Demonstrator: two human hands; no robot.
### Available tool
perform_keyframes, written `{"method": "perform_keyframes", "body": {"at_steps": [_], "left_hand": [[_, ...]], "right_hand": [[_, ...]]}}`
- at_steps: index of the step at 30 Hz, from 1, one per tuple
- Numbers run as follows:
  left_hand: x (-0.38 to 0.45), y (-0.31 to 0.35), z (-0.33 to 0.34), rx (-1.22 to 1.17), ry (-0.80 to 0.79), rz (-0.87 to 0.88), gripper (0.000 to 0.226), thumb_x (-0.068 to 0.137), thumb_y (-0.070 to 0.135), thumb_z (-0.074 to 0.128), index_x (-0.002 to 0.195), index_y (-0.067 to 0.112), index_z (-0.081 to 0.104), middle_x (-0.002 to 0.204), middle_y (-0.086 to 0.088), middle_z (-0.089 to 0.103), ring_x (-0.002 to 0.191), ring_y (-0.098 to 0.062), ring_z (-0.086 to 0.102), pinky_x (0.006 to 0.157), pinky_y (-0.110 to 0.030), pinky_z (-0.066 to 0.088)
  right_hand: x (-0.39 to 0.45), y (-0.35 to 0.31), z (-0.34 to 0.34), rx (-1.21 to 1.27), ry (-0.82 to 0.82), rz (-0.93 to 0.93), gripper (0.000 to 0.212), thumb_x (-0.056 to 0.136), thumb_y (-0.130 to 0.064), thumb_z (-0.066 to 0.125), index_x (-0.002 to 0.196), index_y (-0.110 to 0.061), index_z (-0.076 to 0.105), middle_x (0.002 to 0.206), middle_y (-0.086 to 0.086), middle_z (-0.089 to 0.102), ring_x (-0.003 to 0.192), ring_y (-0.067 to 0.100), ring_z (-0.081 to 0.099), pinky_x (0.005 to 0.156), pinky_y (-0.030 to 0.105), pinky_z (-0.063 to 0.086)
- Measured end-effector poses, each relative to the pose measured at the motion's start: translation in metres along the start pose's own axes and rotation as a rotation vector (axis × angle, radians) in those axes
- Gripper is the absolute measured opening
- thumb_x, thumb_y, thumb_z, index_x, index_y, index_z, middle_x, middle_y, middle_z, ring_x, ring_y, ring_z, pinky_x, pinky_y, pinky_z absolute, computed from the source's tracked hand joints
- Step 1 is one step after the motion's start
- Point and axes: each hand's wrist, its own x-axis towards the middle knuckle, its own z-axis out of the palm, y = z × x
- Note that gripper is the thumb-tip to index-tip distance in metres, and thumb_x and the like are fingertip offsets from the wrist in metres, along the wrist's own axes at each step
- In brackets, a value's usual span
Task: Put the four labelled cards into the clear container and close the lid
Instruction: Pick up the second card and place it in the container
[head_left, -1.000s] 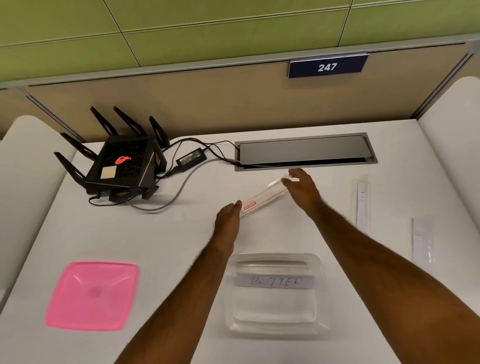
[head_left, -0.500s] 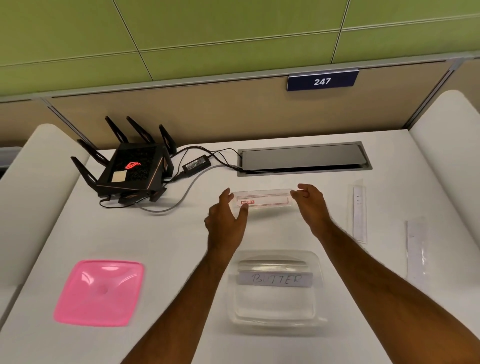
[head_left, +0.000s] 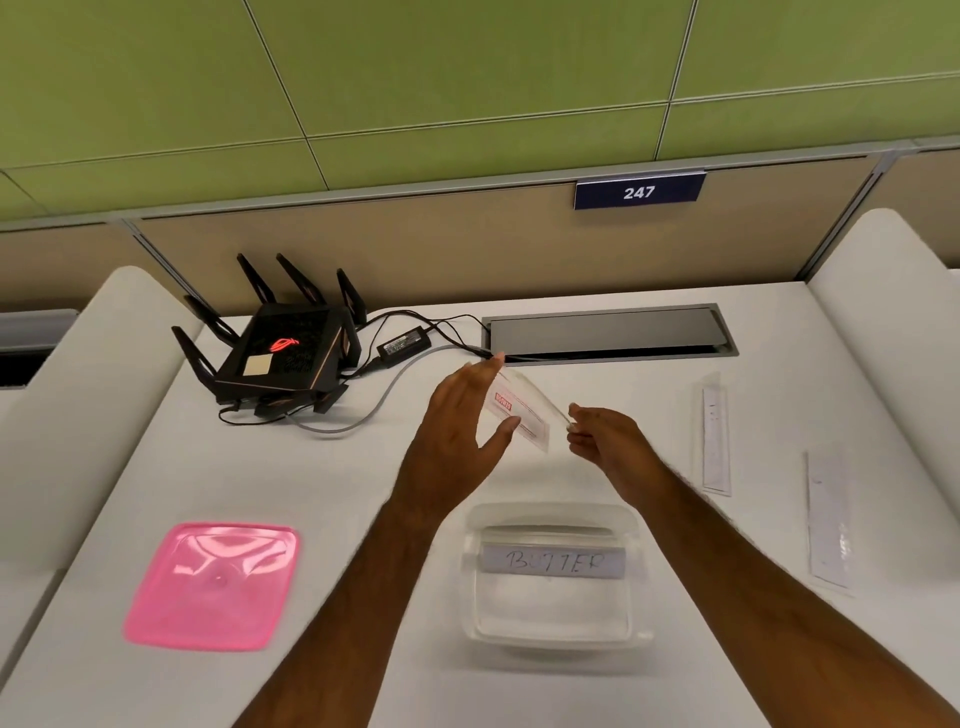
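Observation:
Both hands hold a clear-sleeved card with red print (head_left: 521, 411) in the air above the desk, tilted. My left hand (head_left: 462, 426) grips its far-left end between thumb and fingers. My right hand (head_left: 602, 434) pinches its near-right end. Below them stands the clear container (head_left: 555, 618), open, with a card reading "BUTTER" (head_left: 555, 561) lying inside. The pink lid (head_left: 213, 584) lies flat on the desk at the left. Two more cards lie on the desk at the right: one (head_left: 715, 439) nearer the middle, one (head_left: 828, 519) further right.
A black router with antennas (head_left: 283, 358), its power brick (head_left: 404, 344) and cables sit at the back left. A grey cable hatch (head_left: 608, 332) is set into the desk at the back. White curved dividers (head_left: 893, 338) flank the desk on both sides.
The red-printed card has been lifted off the desk and tilted; my left hand rose and closed on its far end, and my right hand drew back toward me, pinching the near end.

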Motion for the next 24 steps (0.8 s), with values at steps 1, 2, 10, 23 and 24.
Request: {"method": "perform_keyframes", "body": {"at_steps": [1,2,10,23,24], "left_hand": [[0.002,0.001,-0.002,-0.008,-0.007,0.021,0.069,0.096,0.043,0.059,0.154,0.027,0.027,0.155,0.005,0.039,0.143,-0.013,0.034,0.113,-0.037,0.041],[0.005,0.002,-0.003,-0.016,-0.006,0.041,0.070,0.096,0.043,0.059,0.155,0.028,0.025,0.158,0.010,0.035,0.144,-0.007,0.030,0.116,-0.033,0.036],[0.026,0.012,-0.016,-0.090,-0.009,0.171,0.072,0.097,0.042,0.062,0.156,0.035,0.022,0.154,0.016,0.035,0.140,0.009,0.026,0.110,-0.005,0.021],[0.032,0.027,-0.010,-0.646,-0.077,-0.179,0.080,0.076,0.050,0.083,0.144,0.043,0.042,0.129,0.023,0.059,0.123,-0.005,0.057,0.096,-0.016,0.049],[0.030,0.027,-0.009,-0.672,-0.103,-0.204,0.074,0.077,0.049,0.082,0.141,0.043,0.047,0.131,0.025,0.059,0.123,-0.003,0.056,0.097,-0.017,0.049]], "right_hand": [[-0.002,-0.001,0.003,-0.008,-0.008,0.012,0.039,0.093,-0.030,0.072,0.117,-0.001,0.066,0.104,0.018,0.067,0.096,0.027,0.066,0.099,0.042,0.056],[-0.005,-0.001,0.006,-0.015,-0.022,0.026,0.039,0.093,-0.030,0.072,0.118,-0.001,0.066,0.106,0.020,0.068,0.098,0.029,0.067,0.099,0.043,0.056],[-0.019,-0.002,0.020,0.014,-0.171,0.126,0.042,0.093,-0.035,0.071,0.117,-0.001,0.069,0.112,0.023,0.069,0.105,0.035,0.069,0.097,0.043,0.057],[-0.031,0.002,0.047,0.183,-0.350,0.233,0.037,0.083,-0.019,0.079,0.114,-0.001,0.073,0.121,0.032,0.067,0.113,0.040,0.068,0.093,0.042,0.058],[-0.033,0.001,0.048,0.203,-0.373,0.236,0.039,0.079,-0.018,0.081,0.113,-0.001,0.074,0.121,0.032,0.067,0.114,0.040,0.068,0.094,0.042,0.058]]}}
